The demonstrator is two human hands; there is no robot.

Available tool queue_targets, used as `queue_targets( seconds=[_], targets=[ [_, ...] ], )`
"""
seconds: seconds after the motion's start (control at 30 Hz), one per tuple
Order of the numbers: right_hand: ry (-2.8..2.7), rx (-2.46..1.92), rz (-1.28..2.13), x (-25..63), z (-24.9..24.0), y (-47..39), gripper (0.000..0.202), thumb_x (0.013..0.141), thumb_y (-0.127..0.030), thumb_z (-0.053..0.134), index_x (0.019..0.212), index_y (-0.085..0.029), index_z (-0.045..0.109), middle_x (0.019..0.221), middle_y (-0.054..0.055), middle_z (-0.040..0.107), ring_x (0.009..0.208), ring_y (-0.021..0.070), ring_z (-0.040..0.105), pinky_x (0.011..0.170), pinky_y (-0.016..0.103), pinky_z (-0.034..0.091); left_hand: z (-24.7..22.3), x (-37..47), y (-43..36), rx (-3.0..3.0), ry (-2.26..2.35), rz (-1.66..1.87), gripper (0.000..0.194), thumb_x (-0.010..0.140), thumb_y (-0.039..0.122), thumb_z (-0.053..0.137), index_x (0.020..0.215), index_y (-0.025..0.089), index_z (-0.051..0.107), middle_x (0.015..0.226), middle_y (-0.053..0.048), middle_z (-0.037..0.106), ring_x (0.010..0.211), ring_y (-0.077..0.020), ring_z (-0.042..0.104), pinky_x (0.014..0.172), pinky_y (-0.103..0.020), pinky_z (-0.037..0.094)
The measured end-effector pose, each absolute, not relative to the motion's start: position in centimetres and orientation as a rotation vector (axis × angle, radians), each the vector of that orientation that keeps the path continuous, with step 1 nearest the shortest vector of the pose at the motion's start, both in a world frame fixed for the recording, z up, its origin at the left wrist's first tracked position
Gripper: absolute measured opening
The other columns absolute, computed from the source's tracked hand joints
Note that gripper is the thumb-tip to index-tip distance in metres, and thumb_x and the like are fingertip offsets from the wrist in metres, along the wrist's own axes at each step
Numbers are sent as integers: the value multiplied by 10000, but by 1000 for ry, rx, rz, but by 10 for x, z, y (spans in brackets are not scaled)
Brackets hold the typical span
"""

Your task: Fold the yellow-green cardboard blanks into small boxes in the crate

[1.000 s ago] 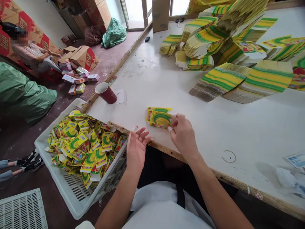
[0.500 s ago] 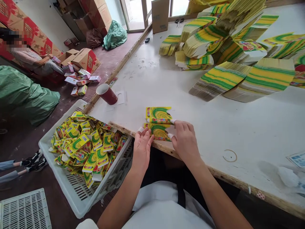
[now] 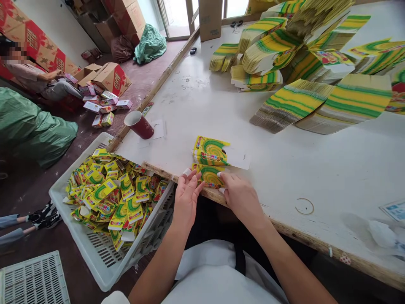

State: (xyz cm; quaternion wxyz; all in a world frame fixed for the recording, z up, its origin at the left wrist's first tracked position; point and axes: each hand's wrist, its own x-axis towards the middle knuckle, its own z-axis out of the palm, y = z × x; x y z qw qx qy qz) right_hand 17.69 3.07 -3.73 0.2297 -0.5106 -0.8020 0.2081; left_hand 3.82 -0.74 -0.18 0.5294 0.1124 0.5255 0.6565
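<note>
A small yellow-and-green carton (image 3: 208, 174) lies at the table's front edge between my two hands. My left hand (image 3: 186, 198) has its thumb and fingers at the carton's left end, with white tape on one fingertip. At the right end, my right hand (image 3: 242, 196) pinches the same carton with thumb and index finger, both tipped in white; the exact grip is partly hidden. Just behind it sits a second carton (image 3: 211, 148) of the same print, touching nothing of my hands. Its white end flap (image 3: 238, 158) sticks out to the right.
Left of the table, a white plastic crate (image 3: 104, 276) holds many filled-out cartons. Stacks of flat printed cartons (image 3: 294, 101) cover the far right. A maroon cup (image 3: 139, 125) stands near the left edge, scissors (image 3: 236, 26) at the back. A person (image 3: 38, 78) sits beyond, by cardboard boxes.
My right hand has shifted slightly left and down onto the near carton's end. The rear carton now sits a little tilted, with its white right-hand flap showing. The view has shifted slightly.
</note>
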Motion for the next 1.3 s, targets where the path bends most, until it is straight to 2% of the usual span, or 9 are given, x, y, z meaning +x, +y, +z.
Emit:
queue_targets(
  seconds=[0.17, 0.33, 0.47, 0.57, 0.73, 0.9, 1.0, 1.1, 1.3],
  targets=[
    [-2132, -1413, 696, 182, -34, 33, 340, 692, 35, 492, 915, -213, 564, 861, 70, 716, 793, 246, 673, 696, 337, 496, -1, 39, -12, 312, 1332, 1670, 405, 714, 358, 819, 1044, 217, 633, 1170, -63, 601, 1090, -203, 611, 840, -298, 541],
    [-1826, -1394, 908, 196, -17, 27, 234, 766, -94, 531, 934, -243, 467, 847, 21, 710, 738, 186, 700, 657, 293, 537, -7, 36, -19, 425, 1452, 2010, 452, 736, 486, 806, 1077, 265, 607, 1240, -56, 603, 1175, -188, 586, 936, -276, 489],
    [-1644, -1231, 1295, 196, 4, 22, 245, 739, -159, 591, 916, -259, 453, 801, -13, 678, 684, 167, 663, 598, 280, 514, -3, 45, -19, 460, 1167, 1824, 603, 663, 551, 840, 1146, 248, 642, 1292, -97, 646, 1272, -268, 564, 1013, -345, 483],
    [-1632, -1118, 1491, 193, 11, 17, 260, 731, -148, 613, 917, -256, 467, 762, -38, 629, 639, 135, 600, 618, 279, 503, 6, 57, -15, 401, 994, 1654, 591, 709, 604, 781, 1145, 219, 677, 1210, -119, 711, 1263, -323, 590, 1022, -420, 502],
    [-1264, -791, 1900, 196, 13, 13, 287, 805, -264, 665, 1034, -270, 492, 793, -44, 619, 709, 122, 615, 653, 265, 531, 12, 64, -8, 473, 1141, 1806, 667, 708, 706, 719, 1155, 211, 690, 1115, -112, 751, 1177, -340, 654, 1008, -453, 531],
    [-1445, -914, 1710, 191, 11, 13, 390, 799, -213, 660, 1151, -270, 502, 1089, 44, 680, 952, 171, 652, 819, 341, 550, 1, 60, -12, 612, 1176, 1803, 600, 740, 668, 715, 1199, 283, 672, 1228, -71, 713, 1245, -297, 609, 1017, -389, 532],
    [-1506, -1032, 1498, 183, 6, 10, 319, 789, -194, 627, 1082, -255, 515, 966, 30, 671, 787, 159, 636, 718, 334, 563, -1, 62, -14, 633, 1115, 1770, 517, 783, 630, 699, 1192, 315, 666, 1198, -45, 718, 1176, -262, 645, 995, -363, 541],
    [-1443, -1105, 1346, 178, 4, 6, 284, 776, -195, 628, 1027, -255, 511, 846, -2, 634, 706, 149, 621, 658, 310, 562, -1, 63, -13, 608, 1178, 1776, 571, 768, 688, 671, 1156, 269, 669, 1081, -64, 743, 1089, -280, 678, 962, -398, 557],
    [-1320, -1036, 1568, 181, 8, 6, 345, 736, -208, 667, 1035, -252, 500, 754, -46, 571, 659, 128, 590, 592, 262, 529, -4, 62, -21, 713, 1244, 1744, 636, 763, 751, 615, 1196, 287, 652, 1076, -89, 737, 1088, -304, 674, 925, -429, 570]
  ],
)
